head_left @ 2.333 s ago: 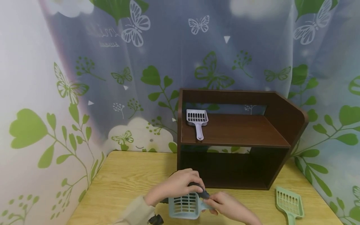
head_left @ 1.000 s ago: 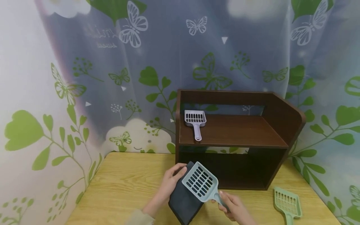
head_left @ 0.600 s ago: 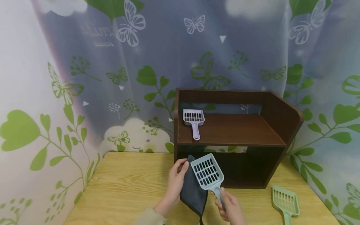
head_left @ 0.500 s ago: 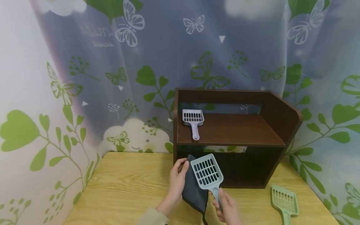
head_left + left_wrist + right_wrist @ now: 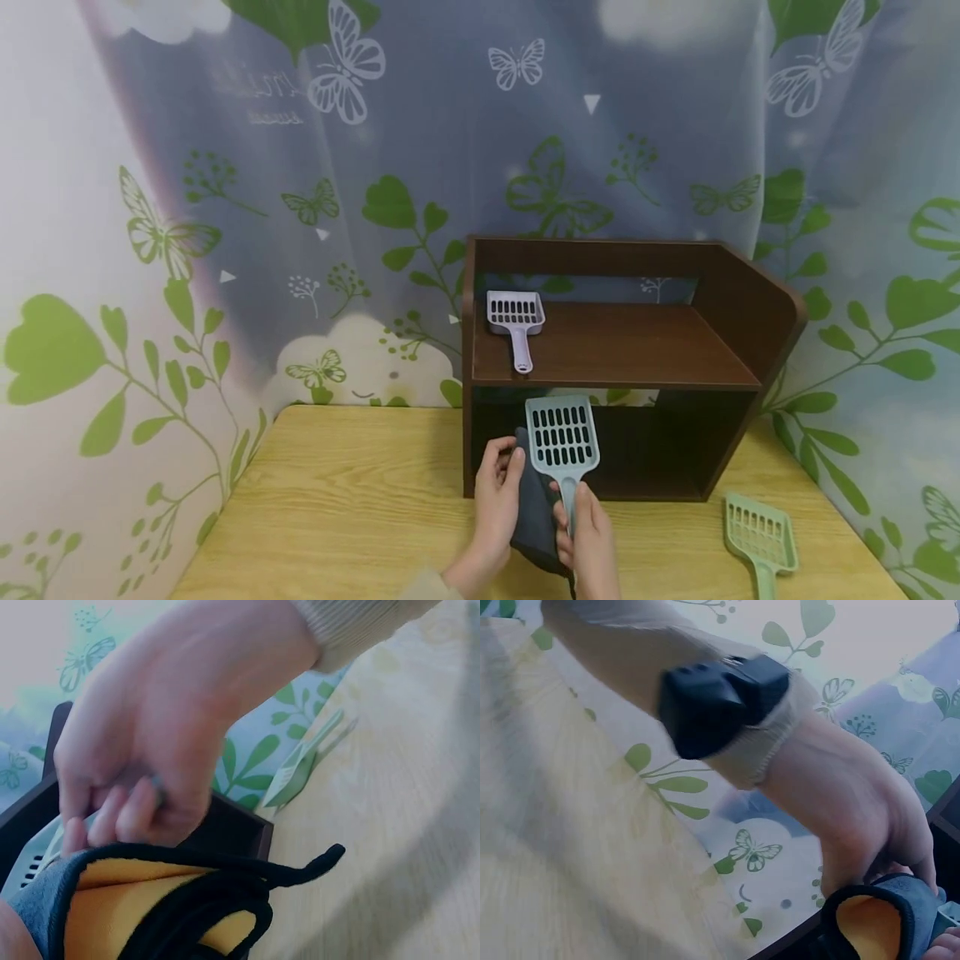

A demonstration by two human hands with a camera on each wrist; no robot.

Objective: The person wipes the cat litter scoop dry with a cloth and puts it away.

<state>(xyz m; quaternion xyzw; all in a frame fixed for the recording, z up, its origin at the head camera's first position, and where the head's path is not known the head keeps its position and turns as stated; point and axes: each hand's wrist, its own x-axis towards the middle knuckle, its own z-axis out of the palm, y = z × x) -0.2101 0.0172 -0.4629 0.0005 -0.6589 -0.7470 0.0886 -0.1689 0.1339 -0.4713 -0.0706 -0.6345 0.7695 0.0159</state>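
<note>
My right hand grips the handle of a light blue slotted litter scoop, which stands nearly upright with its head at the top. Just left of it, my left hand pinches a dark grey-blue cloth near its upper end. The cloth hangs folded beside the scoop's handle, close to the right fingers. Black edging and an orange underside of the cloth show in the left wrist view, where the right hand bends over it. In the right wrist view the left hand reaches down to the cloth.
A dark brown two-level shelf stands behind the hands on the wooden table. On its upper level lies a lavender litter scoop. A green litter scoop lies on the table at right. Patterned curtain hangs behind.
The scoop has risen from low and level to nearly upright, in the right hand. The left hand has moved right with the cloth, which now hangs narrower beside the handle.
</note>
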